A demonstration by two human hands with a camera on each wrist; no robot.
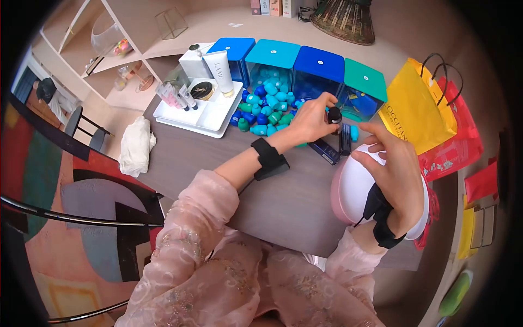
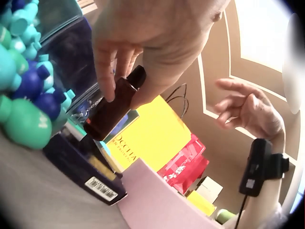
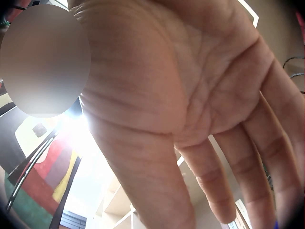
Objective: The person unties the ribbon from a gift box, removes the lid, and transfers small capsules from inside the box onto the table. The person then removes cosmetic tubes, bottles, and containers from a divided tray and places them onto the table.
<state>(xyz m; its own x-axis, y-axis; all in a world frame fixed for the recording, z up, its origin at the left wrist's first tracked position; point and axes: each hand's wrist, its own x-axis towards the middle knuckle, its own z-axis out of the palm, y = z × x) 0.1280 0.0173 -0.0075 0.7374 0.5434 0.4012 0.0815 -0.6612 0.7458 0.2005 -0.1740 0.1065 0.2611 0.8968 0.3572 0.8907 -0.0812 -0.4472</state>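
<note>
My left hand (image 1: pixel 311 124) pinches a small dark brown bottle with a black cap (image 2: pixel 112 109) between thumb and fingers. In the left wrist view the bottle is tilted above a dark blue carton (image 2: pixel 86 167) with a barcode label. The head view has that carton on the table close under the hand, beside a second narrow dark box (image 1: pixel 345 140). My right hand (image 1: pixel 393 166) hangs in the air above a white-and-pink rounded container (image 1: pixel 348 188), its fingers loosely bent around nothing. In the right wrist view, its bare palm (image 3: pixel 190 95) fills most of the picture.
Many small blue, teal and green bottles (image 1: pixel 267 109) lie heaped before several coloured-lidded bins (image 1: pixel 272 53). Left of them stands a white tray (image 1: pixel 201 122) with cosmetics. A yellow bag (image 1: pixel 417 109) and a red bag (image 1: pixel 460 141) are at right; a white cloth (image 1: pixel 137 146) lies at the left edge.
</note>
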